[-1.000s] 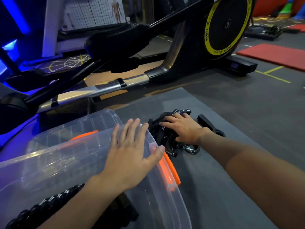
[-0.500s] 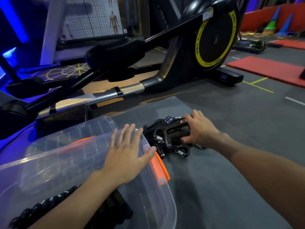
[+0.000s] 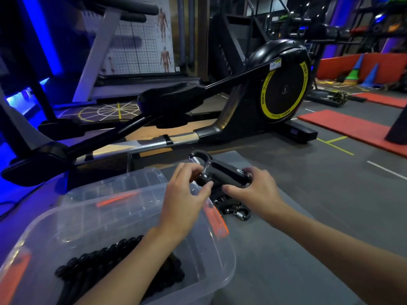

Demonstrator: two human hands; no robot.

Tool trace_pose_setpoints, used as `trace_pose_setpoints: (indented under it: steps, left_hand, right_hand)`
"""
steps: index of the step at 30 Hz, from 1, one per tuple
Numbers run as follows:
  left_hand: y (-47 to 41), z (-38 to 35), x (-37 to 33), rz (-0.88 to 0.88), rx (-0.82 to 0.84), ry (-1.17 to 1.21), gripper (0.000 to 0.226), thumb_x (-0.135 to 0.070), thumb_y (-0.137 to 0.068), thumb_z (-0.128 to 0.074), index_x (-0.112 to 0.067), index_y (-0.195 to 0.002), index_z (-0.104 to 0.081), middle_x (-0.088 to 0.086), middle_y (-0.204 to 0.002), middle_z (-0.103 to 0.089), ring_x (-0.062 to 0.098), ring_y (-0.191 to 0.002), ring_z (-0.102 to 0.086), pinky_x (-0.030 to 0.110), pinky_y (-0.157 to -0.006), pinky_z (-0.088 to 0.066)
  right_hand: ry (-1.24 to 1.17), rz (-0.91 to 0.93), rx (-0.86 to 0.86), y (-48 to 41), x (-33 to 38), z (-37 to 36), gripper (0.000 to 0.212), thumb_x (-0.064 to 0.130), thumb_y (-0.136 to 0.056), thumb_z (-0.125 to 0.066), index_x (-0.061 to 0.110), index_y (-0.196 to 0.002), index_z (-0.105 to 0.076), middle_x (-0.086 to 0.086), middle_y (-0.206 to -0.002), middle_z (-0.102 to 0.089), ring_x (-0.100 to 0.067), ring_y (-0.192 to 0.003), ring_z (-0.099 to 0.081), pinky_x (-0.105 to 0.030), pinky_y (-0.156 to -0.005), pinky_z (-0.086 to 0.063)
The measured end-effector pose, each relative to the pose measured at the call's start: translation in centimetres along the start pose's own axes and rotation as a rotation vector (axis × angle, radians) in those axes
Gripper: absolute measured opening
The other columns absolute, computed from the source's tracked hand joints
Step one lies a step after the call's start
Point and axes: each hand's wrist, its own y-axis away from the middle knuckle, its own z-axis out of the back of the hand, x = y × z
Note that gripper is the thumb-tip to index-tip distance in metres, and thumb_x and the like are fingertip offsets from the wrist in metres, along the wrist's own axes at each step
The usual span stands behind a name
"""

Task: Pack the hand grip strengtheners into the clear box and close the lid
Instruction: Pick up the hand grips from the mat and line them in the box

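A black hand grip strengthener (image 3: 217, 171) with a steel spring is lifted above the grey mat, at the clear box's far right corner. My right hand (image 3: 253, 191) grips its handles from the right, and my left hand (image 3: 187, 194) pinches its spring end. Under them a small pile of black strengtheners (image 3: 234, 209) lies on the mat beside the box. The clear box (image 3: 222, 260) with orange latches stands open at lower left; black ribbed items (image 3: 105, 258) lie inside. Its clear lid (image 3: 123, 188) rests behind it, tilted.
A black elliptical trainer with a yellow-ringed flywheel (image 3: 284, 91) stands just behind the grey mat (image 3: 286, 249); its pedals and rails reach left. Red mats (image 3: 352, 126) and cones lie at far right. A treadmill stands at back left.
My right hand lifted one strengthener off the pile and raised it. My left hand left the box's rim and took the strengthener's spring end. The camera tilted up.
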Motion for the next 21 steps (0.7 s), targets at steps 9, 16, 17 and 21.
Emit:
trace_pose_setpoints:
  steps: [9, 16, 17, 21]
  left_hand:
    - [1.3, 6.3, 1.8, 0.040, -0.206, 0.037, 0.027, -0.013, -0.080, -0.078, -0.024, -0.102, -0.066, -0.005, -0.097, -0.068, 0.010, -0.092, -0.066, 0.027, -0.085, -0.054]
    - [3.2, 7.6, 7.6, 0.293, -0.007, -0.005, 0.025, -0.014, -0.080, -0.078, -0.034, -0.088, -0.066, -0.009, -0.087, -0.071, 0.006, -0.084, -0.068, 0.033, -0.082, -0.057]
    - [3.4, 7.3, 8.4, 0.303, 0.031, -0.029, 0.025, -0.014, -0.080, -0.079, -0.035, -0.086, -0.066, -0.011, -0.085, -0.071, 0.006, -0.082, -0.068, 0.033, -0.081, -0.057]
    - [3.5, 5.4, 10.7, 0.342, 0.166, -0.106, 0.021, -0.021, -0.078, -0.080, -0.036, -0.082, -0.065, -0.014, -0.082, -0.070, 0.002, -0.078, -0.066, 0.027, -0.078, -0.055]
  right_hand:
    - [-0.352, -0.127, 0.178, 4.4, 3.6, -3.3, 0.050, 0.047, -0.096, -0.045, 0.001, -0.092, -0.065, -0.005, -0.075, -0.058, -0.014, -0.070, -0.052, -0.032, -0.064, -0.039]
    - [-0.004, 0.166, 0.354, 5.2, 0.8, -6.8, 0.039, 0.029, -0.103, -0.041, 0.002, -0.124, -0.057, -0.008, -0.127, -0.059, -0.013, -0.120, -0.049, -0.029, -0.101, -0.035]
    - [0.065, 0.204, 0.371, 5.2, 0.4, -7.3, 0.047, 0.033, -0.103, -0.039, 0.005, -0.140, -0.047, -0.004, -0.146, -0.046, -0.009, -0.137, -0.033, -0.021, -0.110, -0.025]
    - [0.271, 0.308, 0.371, 4.9, -0.7, -8.3, 0.058, 0.042, -0.102, -0.031, 0.015, -0.153, -0.024, 0.006, -0.160, -0.021, -0.005, -0.148, -0.004, -0.021, -0.116, -0.007]
